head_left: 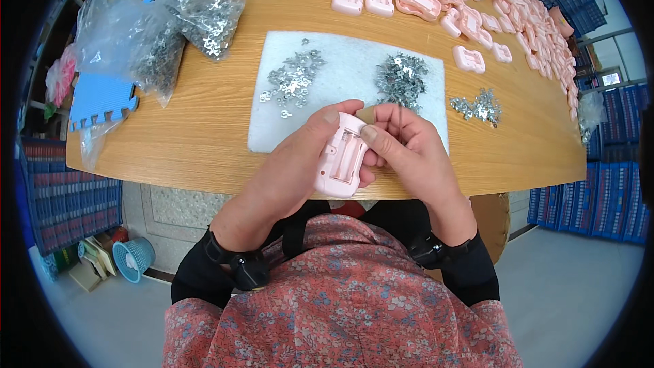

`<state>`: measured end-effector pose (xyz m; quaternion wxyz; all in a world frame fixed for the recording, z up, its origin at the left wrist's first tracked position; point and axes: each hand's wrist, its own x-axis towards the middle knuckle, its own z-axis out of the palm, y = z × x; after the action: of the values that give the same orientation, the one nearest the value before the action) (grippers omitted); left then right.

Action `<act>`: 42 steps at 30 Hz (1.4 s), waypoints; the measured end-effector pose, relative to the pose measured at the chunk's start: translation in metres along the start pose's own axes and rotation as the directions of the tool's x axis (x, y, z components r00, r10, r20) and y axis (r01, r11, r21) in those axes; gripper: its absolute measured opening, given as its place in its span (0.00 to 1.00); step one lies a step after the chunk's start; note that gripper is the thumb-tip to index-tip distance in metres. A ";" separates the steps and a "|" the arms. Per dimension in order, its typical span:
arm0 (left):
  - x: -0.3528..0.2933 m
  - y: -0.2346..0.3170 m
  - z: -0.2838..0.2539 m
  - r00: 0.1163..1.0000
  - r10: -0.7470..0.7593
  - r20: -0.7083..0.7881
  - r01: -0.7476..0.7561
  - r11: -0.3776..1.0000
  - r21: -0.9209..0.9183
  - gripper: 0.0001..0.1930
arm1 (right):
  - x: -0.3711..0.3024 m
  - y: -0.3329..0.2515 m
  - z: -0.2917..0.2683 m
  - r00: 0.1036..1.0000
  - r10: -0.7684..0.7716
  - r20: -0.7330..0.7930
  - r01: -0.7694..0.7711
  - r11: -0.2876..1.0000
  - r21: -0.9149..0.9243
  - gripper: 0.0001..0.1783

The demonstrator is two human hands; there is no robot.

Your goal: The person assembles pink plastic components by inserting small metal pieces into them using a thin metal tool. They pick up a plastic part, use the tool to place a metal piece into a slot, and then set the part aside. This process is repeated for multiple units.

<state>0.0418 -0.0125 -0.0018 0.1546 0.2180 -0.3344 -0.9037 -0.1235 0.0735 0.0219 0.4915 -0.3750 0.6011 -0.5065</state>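
Observation:
My left hand (296, 163) grips a pink plastic shell (342, 158) with an open rectangular compartment, held over the table's near edge. My right hand (409, 146) touches the shell's right side, thumb pressed at its top, fingertips pinched; I cannot tell whether a small metal piece is between them. Just beyond both hands lies a white foam mat (347, 71) with two heaps of small silver metal clips, one at the left (293, 80) and one at the right (402, 78).
A third clip heap (479, 105) lies on the wooden table (204, 129) right of the mat. Many pink shells (470, 10) cover the far right. Clear bags of clips (204, 0) and a blue foam tile (101, 101) sit at left. Blue crates (599, 197) stand at right.

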 end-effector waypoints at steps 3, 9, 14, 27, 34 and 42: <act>0.000 -0.001 0.000 1.000 -0.013 -0.028 0.016 0.993 0.116 0.26 | -0.001 0.002 -0.004 0.997 0.044 0.057 -0.047 0.997 0.061 0.11; -0.001 -0.005 0.005 1.000 0.012 -0.025 -0.008 0.988 0.154 0.26 | -0.004 0.006 -0.003 0.999 0.007 0.040 -0.002 0.994 -0.111 0.12; -0.005 0.002 0.005 0.998 -0.048 -0.046 0.055 0.983 0.173 0.24 | -0.006 0.001 -0.011 0.987 0.145 0.074 -0.158 0.965 0.210 0.11; -0.007 0.004 0.014 0.910 0.358 0.211 -0.281 0.157 0.947 0.18 | -0.013 0.003 -0.013 0.991 0.124 0.055 -0.131 0.980 0.147 0.11; -0.001 0.001 0.005 0.999 0.047 0.023 -0.052 0.881 0.470 0.17 | -0.016 0.006 -0.013 0.999 0.028 0.037 -0.035 0.976 0.216 0.11; 0.005 -0.003 -0.007 0.952 -0.227 0.203 0.271 0.936 -0.225 0.20 | -0.015 0.012 -0.014 0.996 -0.079 0.027 0.081 0.995 -0.055 0.12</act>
<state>0.0406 -0.0167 -0.0101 0.0350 0.1576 -0.1997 -0.9665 -0.1325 0.0937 0.0136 0.4676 -0.4187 0.5933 -0.5040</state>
